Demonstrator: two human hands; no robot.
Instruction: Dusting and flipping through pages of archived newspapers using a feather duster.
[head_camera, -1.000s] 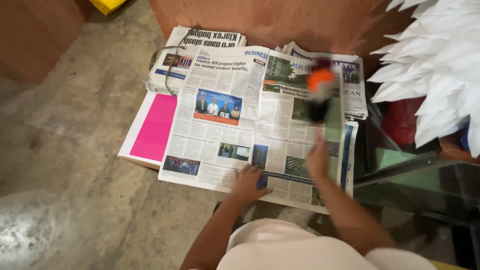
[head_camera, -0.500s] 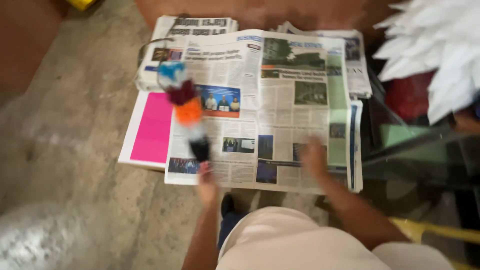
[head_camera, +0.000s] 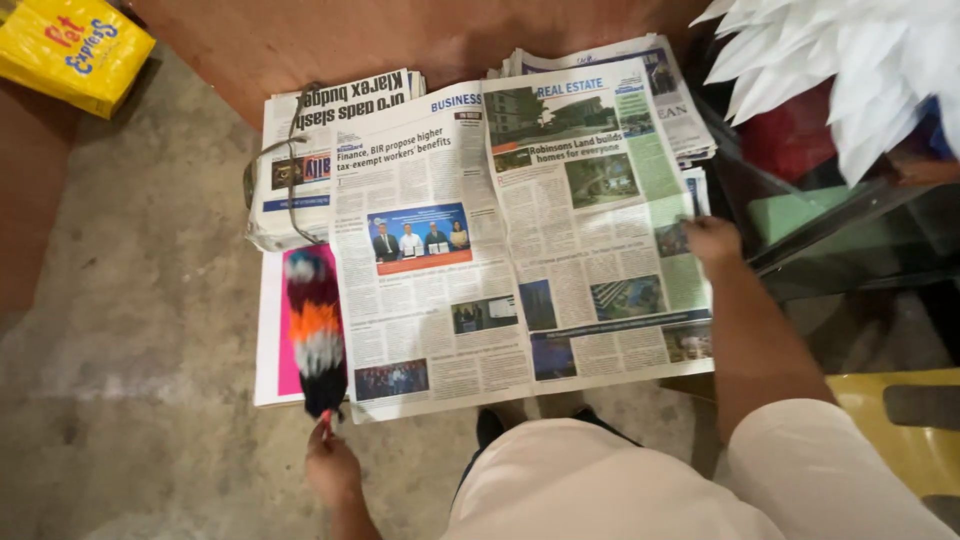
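My left hand (head_camera: 332, 468) grips the feather duster (head_camera: 314, 330) by its handle, long axis running straight away from me along the open newspaper's (head_camera: 520, 230) left edge, while my right hand (head_camera: 712, 240) presses the newspaper's right edge.

Open concrete floor (head_camera: 130, 330) stretches to the left of the newspaper spread (head_camera: 520, 240), so a hand can come in freely from that side. Along the spread's left edge the striped feather duster (head_camera: 316, 335) lies over a pink sheet (head_camera: 290, 372), blocking that strip. The bundled newspaper stack (head_camera: 300, 160) and brown wall (head_camera: 400, 35) close off the far side. On the right, a dark glass edge (head_camera: 830, 235) and white feathery mass (head_camera: 850, 70) crowd in close, leaving little room.
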